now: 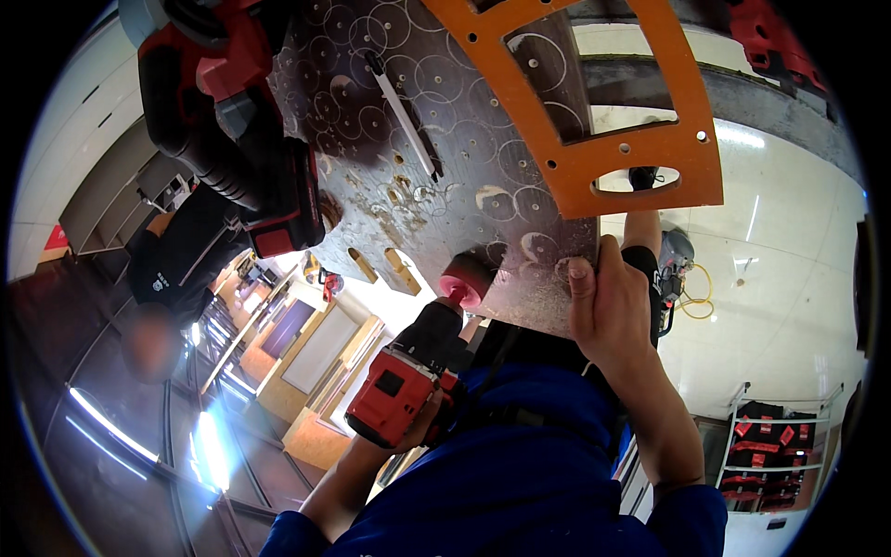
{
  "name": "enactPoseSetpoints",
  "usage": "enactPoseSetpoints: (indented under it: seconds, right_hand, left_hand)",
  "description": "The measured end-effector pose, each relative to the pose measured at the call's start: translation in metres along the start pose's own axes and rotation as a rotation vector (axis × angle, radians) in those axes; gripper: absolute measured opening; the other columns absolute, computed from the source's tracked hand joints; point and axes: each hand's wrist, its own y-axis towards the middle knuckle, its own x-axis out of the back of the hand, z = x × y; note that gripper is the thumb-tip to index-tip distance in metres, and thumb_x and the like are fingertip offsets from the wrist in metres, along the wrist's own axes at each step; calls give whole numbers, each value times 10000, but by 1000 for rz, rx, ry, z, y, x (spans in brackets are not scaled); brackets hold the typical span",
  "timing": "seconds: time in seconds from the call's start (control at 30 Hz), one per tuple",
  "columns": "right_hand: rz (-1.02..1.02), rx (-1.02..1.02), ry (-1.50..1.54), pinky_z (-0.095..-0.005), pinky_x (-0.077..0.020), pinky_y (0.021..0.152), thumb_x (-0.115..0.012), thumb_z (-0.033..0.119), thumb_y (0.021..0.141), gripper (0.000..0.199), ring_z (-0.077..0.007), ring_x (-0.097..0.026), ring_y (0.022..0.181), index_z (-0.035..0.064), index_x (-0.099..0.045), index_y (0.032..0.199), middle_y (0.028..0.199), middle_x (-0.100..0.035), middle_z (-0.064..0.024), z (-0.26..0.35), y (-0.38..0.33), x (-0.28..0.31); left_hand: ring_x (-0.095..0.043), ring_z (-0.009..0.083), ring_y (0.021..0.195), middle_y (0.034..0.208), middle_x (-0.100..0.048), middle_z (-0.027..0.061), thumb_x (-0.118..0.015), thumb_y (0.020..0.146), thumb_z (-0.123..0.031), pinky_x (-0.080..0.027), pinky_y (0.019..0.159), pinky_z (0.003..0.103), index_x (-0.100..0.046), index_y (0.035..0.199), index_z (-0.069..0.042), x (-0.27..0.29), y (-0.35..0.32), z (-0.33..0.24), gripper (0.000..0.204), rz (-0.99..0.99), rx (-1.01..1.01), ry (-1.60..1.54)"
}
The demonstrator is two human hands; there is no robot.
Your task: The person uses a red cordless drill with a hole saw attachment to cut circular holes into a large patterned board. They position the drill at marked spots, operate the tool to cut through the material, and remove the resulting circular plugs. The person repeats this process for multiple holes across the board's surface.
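My left hand is wrapped around the handle of a red and black cordless drill. A red hole saw sits in its chuck, at the near edge of a dark grey board; its rim looks blurred, and I cannot tell whether it has cut in. The board carries many scribed circles, small holes and scattered wood chips. With thumb on top, my right hand grips the board's near right corner. Just beyond that hand, an orange template with cut-outs lies over the board's right side.
A white marker lies on the board. Left of it stands a larger red and black power tool. Another person in dark clothes is at the left. Lower right is a rack of red and black goods; a yellow hose lies on the floor.
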Motion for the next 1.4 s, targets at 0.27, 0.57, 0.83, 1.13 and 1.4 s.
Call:
enactPoseSetpoints:
  seconds: [0.27, 0.57, 0.83, 1.13, 1.4]
  right_hand:
    - [3, -4, 1, -424, -455, 479, -482, 303, 1008, 350, -386, -590, 519, -30, -453, 904, 561, -515, -195, 0, -1, 1]
    - [-10, -16, 4, -418, -450, 469, -490, 300, 1006, 349, -373, -577, 494, -20, -454, 873, 547, -498, -190, 1, 0, 0]
    - [-6, -31, 7, -414, -442, 461, -484, 296, 1008, 349, -369, -573, 488, -25, -456, 873, 545, -498, -191, 2, 0, 0]
    - [0, -20, -2, -410, -447, 465, -480, 302, 1011, 356, -373, -580, 495, -30, -459, 884, 550, -506, -199, 2, 0, 2]
    - [-15, -17, -2, -402, -450, 469, -471, 314, 1016, 359, -356, -583, 495, -22, -457, 891, 554, -512, -190, 2, 0, 1]
  left_hand:
    - [-619, 194, 734, 825, -613, 66, -573, 933, -122, -494, 636, 318, -595, 995, -73, 3, -6, 17, 83, 79, 82, 111]
    - [-579, 137, 646, 716, -573, 33, -549, 949, -85, -459, 582, 283, -585, 906, -70, 1, -3, 9, 58, 47, 37, 112]
    - [-537, 73, 538, 615, -538, -16, -523, 953, -47, -428, 510, 244, -590, 852, -63, 1, -1, 2, 122, -7, 7, 92]
    - [-528, 75, 564, 663, -541, 1, -515, 937, -66, -423, 527, 242, -581, 969, -24, 2, -6, 16, 84, 46, -22, 2]
    - [-526, 73, 587, 683, -538, -1, -507, 935, -73, -421, 540, 240, -572, 1005, -21, 2, -6, 15, 109, 62, 21, -14]
